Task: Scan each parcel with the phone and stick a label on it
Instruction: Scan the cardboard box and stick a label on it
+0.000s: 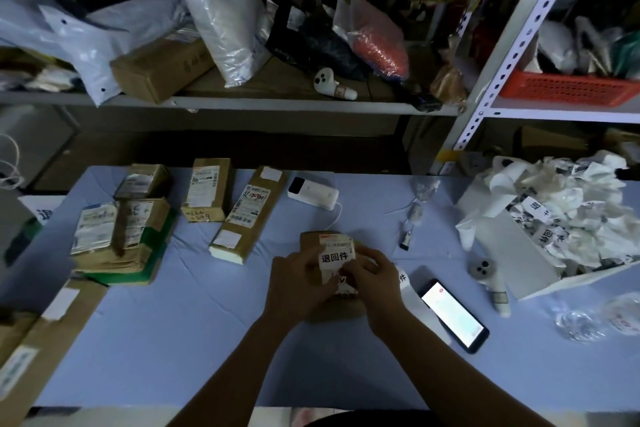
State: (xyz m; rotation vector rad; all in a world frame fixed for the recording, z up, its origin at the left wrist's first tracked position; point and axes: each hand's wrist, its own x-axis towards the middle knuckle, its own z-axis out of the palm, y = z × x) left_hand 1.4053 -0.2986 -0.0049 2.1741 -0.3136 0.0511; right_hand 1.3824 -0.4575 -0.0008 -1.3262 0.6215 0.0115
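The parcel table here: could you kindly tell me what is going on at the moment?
A person is labelling a small brown parcel on the blue table. The left hand holds the parcel while the right hand pinches the white label, printed with black characters, against its top. The phone lies to the right, screen lit, untouched. More labelled parcels sit along the far left.

Clutter around the white power bank (pixel 313 192)
Orange basket (pixel 568 88) up and right of it, box of crumpled paper (pixel 512 253) to its right, white controller (pixel 332 81) on the shelf (pixel 311 104) behind.
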